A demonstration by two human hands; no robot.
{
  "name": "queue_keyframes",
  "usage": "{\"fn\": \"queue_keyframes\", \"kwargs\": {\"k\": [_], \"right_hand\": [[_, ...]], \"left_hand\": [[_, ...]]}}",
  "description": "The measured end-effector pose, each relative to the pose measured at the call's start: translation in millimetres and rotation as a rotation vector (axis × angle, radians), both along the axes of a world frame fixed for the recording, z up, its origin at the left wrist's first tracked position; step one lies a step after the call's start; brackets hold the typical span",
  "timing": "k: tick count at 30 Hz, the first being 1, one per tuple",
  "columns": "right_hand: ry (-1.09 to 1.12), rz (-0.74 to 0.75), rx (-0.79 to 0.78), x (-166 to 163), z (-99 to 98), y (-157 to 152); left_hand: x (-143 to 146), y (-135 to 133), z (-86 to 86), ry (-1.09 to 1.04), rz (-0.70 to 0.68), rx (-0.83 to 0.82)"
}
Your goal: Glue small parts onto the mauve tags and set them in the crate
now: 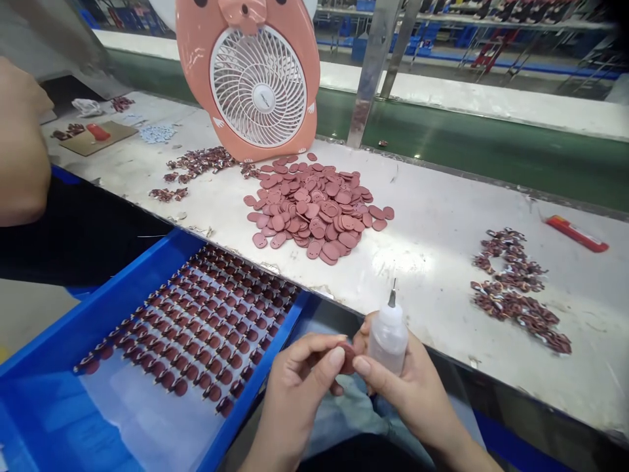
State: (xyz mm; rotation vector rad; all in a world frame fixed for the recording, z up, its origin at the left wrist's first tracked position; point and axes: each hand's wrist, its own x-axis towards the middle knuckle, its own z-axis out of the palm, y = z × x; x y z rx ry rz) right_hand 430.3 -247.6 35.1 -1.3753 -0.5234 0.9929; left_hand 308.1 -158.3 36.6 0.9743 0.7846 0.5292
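Over my lap, my left hand [301,383] pinches a small reddish-brown oval piece [348,359] between thumb and fingers. My right hand [420,396] is wrapped round a clear squeeze bottle [388,344], which stands upright with its thin metal needle tip pointing up. The thumb and a fingertip of that hand also meet the edge of the oval piece. On the worktable ahead lies a large heap of similar oval pieces [314,210], some with small holes. Small brown parts [515,288] with light bits lie in a pile to the right.
A blue tray [275,373] at lower left holds rows of brown assembled pieces on a sheet. A pink fan [191,46] stands behind the heap. A red cutter [576,234] lies far right. Another person's arm [22,144] is at left. A green conveyor belt [466,144] runs behind.
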Motion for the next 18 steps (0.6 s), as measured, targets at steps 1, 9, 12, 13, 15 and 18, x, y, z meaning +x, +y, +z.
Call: {"fn": "queue_keyframes", "kwargs": {"k": [1,9,12,13,15,18], "right_hand": [[0.031,-0.006,-0.002,1,0.6,0],[0.264,-0.087,0.013,-12,5.4,5],[0.302,-0.076,-0.007,-19,3.4,7],[0.298,-0.072,-0.015,-19,2.4,5],[0.277,-0.058,-0.028,-16,0.7,0],[0.203,-0.056,-0.082,-5,1.0,-16]], "left_hand": [[-3,2,-1.2,0.002,-0.061,0.098],[-2,-3,-17.9,-0.197,0.09,0.456],[2,-8,-26.6,-0.216,0.194,0.64],[2,-9,-28.0,-0.217,0.209,0.64],[0,-10,-27.8,-0.215,0.205,0.528],[-4,-11,-21.3,-0.193,0.223,0.122]]}}
